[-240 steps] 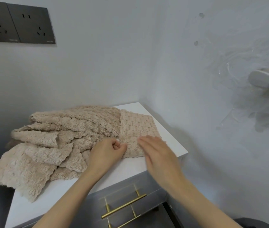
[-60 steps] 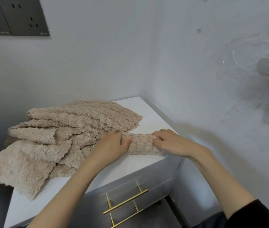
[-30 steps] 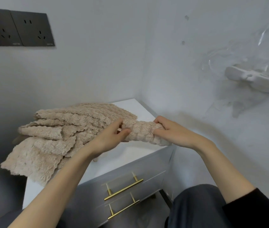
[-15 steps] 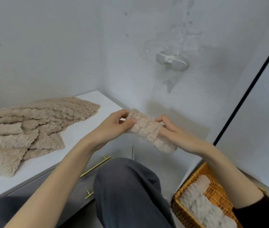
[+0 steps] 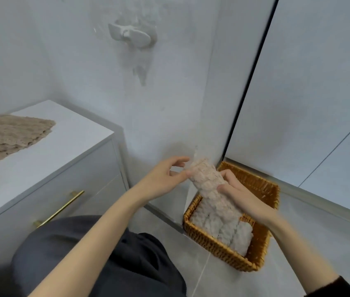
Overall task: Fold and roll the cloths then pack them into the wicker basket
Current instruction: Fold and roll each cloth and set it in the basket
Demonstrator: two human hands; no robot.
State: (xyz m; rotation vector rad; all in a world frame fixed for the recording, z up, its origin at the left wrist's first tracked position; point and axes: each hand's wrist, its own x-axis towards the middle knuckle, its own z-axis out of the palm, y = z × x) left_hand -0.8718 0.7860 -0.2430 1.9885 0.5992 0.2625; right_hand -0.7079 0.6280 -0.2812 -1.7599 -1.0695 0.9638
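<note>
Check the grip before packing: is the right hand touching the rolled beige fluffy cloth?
Touching. The head view shows the right hand with fingers curled round the rolled beige fluffy cloth, with no gap between them.

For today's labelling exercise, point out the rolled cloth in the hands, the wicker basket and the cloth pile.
rolled cloth (image 5: 206,176): head view, upper middle of roll.
wicker basket (image 5: 217,248): head view, near woven wall.
cloth pile (image 5: 9,133): head view, top layer.
</note>
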